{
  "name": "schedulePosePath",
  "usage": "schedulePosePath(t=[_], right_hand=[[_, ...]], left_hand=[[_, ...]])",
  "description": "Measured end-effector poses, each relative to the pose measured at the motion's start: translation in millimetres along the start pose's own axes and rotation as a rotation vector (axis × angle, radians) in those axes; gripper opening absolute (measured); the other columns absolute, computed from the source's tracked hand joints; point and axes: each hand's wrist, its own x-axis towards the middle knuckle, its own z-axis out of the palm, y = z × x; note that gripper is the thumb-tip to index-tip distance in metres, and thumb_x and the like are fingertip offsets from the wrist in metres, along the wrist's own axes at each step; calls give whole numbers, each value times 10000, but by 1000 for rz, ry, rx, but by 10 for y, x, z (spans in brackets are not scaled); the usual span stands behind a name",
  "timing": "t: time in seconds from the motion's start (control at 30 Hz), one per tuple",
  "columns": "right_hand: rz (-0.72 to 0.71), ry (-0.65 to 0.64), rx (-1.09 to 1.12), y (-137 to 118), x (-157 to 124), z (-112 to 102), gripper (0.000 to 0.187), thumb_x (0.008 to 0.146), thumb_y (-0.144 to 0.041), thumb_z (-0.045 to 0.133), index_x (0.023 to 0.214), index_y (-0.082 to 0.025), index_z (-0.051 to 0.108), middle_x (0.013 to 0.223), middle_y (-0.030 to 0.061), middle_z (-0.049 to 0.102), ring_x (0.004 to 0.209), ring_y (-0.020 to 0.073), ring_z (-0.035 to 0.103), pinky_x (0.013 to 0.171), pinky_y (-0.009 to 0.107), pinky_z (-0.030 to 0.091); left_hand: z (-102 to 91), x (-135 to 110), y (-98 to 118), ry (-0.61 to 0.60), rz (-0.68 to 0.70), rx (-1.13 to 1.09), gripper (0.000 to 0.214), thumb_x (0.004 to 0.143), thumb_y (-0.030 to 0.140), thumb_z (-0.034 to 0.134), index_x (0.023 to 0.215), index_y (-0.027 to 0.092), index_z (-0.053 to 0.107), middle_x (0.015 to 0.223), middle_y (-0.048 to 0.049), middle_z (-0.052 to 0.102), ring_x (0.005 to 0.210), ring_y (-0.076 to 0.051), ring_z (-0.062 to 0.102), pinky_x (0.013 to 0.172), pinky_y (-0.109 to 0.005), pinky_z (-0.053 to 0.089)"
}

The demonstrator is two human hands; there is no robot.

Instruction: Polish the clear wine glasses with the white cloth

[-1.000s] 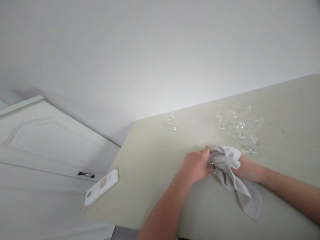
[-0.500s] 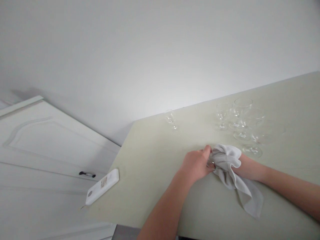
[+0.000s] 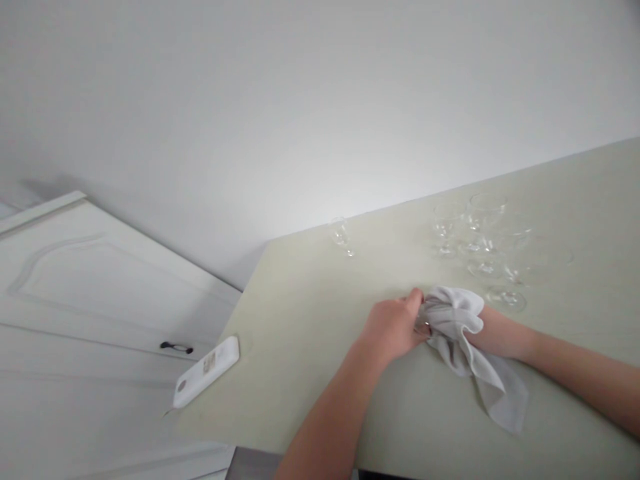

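My left hand [image 3: 395,325] is closed around a clear glass [image 3: 423,321], of which only a small shiny part shows between the fingers and the cloth. A light grey cloth [image 3: 455,320] covers the glass's other end and hangs down in folds toward the front of the table. Inside that cloth is my right hand [image 3: 485,328]; its fingers are hidden, and the wrist comes out on the right. Both hands are close together above the pale green table [image 3: 310,360].
Several clear stemmed glasses [image 3: 485,220] stand grouped behind my right hand. One small stemmed glass [image 3: 341,233] is apart near the wall. A white oblong device [image 3: 207,372] lies at the table's left edge, beside a white cabinet [image 3: 100,300] with a dark handle [image 3: 176,347].
Hands, cloth and glass keep almost the same place and grip. The view has shifted very slightly.
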Motion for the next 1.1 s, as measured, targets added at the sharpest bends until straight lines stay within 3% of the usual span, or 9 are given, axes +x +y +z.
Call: schedulePosePath(t=[0.23, 0.47, 0.83, 1.1], right_hand=[[4, 8, 5, -53, 8, -9, 211, 914, -258, 595, 985, -248, 794, 948, 34, 780, 891, 250, 731, 858, 341, 581], [-46, 5, -16, -48, -12, -35, 250, 901, -217, 581, 1038, -236, 790, 1046, 47, 776, 993, 250, 721, 950, 339, 555], [-54, -35, -76, 178, -86, 13, 298, 938, -176, 552, 1170, -186, 739, 1187, 69, 734, 1079, 215, 686, 1034, 302, 500], [-5, 0, -18, 35, -33, 2, 233, 899, -178, 601, 1039, -241, 776, 1015, 36, 774, 916, 234, 727, 914, 323, 576]], left_hand=[[-18, -1, 5, -35, -21, -23, 433, 882, 417, 624, 1248, 240, 474, 1138, -73, 731, 1007, -274, 716, 786, -335, 539], [-51, -16, 27, -50, -37, -44, 424, 888, 395, 616, 1259, 245, 477, 1120, -66, 730, 1016, -266, 710, 816, -339, 537], [-39, -12, 20, -51, -27, -28, 441, 895, 411, 611, 1271, 233, 467, 1124, -82, 731, 1017, -277, 712, 809, -352, 544], [-40, -13, 25, -37, -27, -14, 447, 882, 417, 615, 1266, 237, 473, 1136, -74, 735, 1015, -280, 717, 796, -344, 544]])
